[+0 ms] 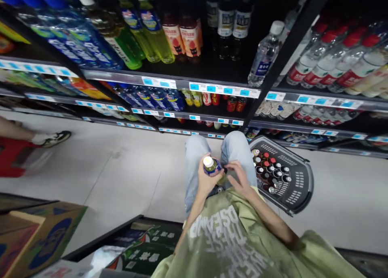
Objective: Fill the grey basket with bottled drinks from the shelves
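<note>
Between my knees, my left hand [208, 180] is wrapped round a drink bottle [208, 162] with a white cap, yellow-green liquid and a blue label. The bottle is upright and tipped slightly, its cap pointing up toward me. My right hand [240, 178] is beside it, thumb and fingers apart, fingertips close to the bottle's right side. A small dark spot shows between those fingertips and the bottle; I cannot make out what it is. Close to my right knee, a grey basket [300, 185] on the floor contains several bottles [268, 164] with red, white and dark caps.
In front runs a shelf [136, 76] of drinks with price tags. A lone clear bottle [264, 55] stands near an upright post. Cardboard boxes [57, 233] are at lower left, and green cartons [148, 249] lie behind me. Another person's shoe [56, 139] and a red basket [13, 156] are at left.
</note>
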The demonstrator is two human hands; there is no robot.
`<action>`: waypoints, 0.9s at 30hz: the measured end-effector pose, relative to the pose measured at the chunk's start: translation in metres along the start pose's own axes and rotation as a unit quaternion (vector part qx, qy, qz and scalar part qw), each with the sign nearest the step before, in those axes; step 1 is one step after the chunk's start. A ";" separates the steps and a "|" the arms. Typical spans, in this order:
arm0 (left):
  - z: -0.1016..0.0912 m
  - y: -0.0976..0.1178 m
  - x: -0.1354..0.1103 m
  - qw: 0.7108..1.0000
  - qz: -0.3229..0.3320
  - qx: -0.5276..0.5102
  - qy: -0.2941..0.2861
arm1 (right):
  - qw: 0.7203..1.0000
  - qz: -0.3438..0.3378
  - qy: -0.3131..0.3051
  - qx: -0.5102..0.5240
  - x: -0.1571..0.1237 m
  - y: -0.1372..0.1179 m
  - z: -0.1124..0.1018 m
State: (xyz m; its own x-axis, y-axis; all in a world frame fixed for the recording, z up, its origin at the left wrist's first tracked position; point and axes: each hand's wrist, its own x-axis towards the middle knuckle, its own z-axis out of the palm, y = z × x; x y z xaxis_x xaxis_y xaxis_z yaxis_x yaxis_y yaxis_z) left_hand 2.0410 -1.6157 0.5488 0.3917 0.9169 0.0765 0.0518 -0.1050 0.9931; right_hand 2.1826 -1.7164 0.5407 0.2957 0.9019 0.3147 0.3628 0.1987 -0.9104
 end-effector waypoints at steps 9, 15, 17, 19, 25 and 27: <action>0.019 -0.022 -0.026 0.960 -0.009 0.115 -0.256 | 0.973 0.153 -0.060 -0.160 0.000 -0.047 -0.042; 0.014 -0.023 -0.019 0.939 0.010 0.153 -0.309 | 0.956 0.204 -0.066 -0.198 0.003 -0.036 -0.031; 0.012 -0.021 -0.015 0.932 0.013 0.157 -0.327 | 0.964 0.206 -0.052 -0.160 0.002 -0.034 -0.030; 0.010 -0.021 -0.011 0.930 0.021 0.158 -0.331 | 0.970 0.211 -0.014 -0.118 0.001 -0.034 -0.037; 0.010 -0.044 0.003 0.940 0.039 0.195 -0.278 | 0.935 0.210 0.259 -0.124 -0.004 -0.043 -0.099; 0.011 -0.056 0.006 0.944 0.005 0.181 -0.276 | 0.904 0.201 0.332 -0.178 -0.007 -0.046 -0.123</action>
State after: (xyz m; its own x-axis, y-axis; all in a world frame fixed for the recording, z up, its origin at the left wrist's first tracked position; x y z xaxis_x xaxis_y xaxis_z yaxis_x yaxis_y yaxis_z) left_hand 2.0507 -1.6088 0.4929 0.8072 0.5859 -0.0720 0.3178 -0.3284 0.8895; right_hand 2.2727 -1.7788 0.6138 0.8894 0.4216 0.1768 0.3345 -0.3364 -0.8803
